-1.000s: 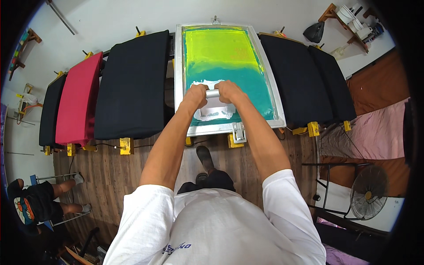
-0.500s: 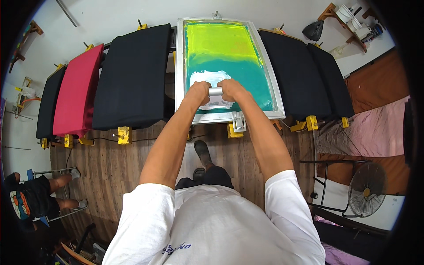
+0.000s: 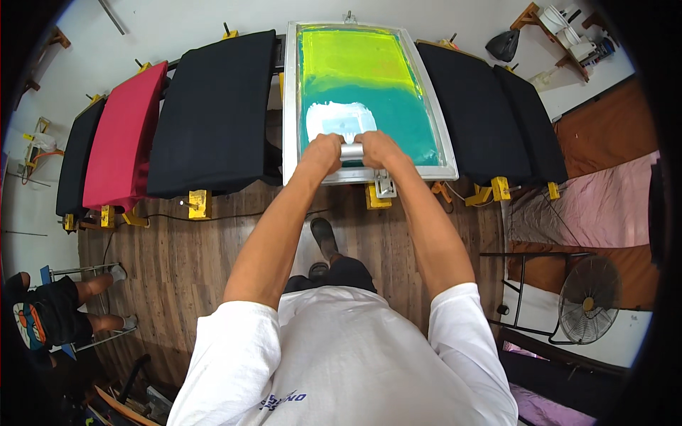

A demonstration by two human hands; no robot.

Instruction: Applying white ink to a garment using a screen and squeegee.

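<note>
A silver squeegee handle (image 3: 352, 151) lies crosswise near the close end of a metal-framed printing screen (image 3: 290, 106). My left hand (image 3: 324, 153) is closed round its left end, and my right hand (image 3: 379, 150) grips the right end. Both arms reach straight forward. On the screen, yellow-green ink (image 3: 352, 57) covers the far part and teal (image 3: 401, 117) spreads over the nearer part. Just beyond my hands is a white ink patch (image 3: 320, 116) with a pale blue area inside it. The squeegee's blade is hidden beneath the handle and hands.
Black fabric-covered boards (image 3: 217, 113) and a pink one (image 3: 126, 135) stand left of the screen; more black boards (image 3: 472, 113) are on the right. A metal clamp (image 3: 384, 186) sits at the screen's near edge. A floor fan (image 3: 588, 302) stands right; another person (image 3: 57, 316) is at left.
Both hands have drawn the squeegee closer to the screen's near edge, and more of the white patch shows beyond it. The whole view has shifted slightly.
</note>
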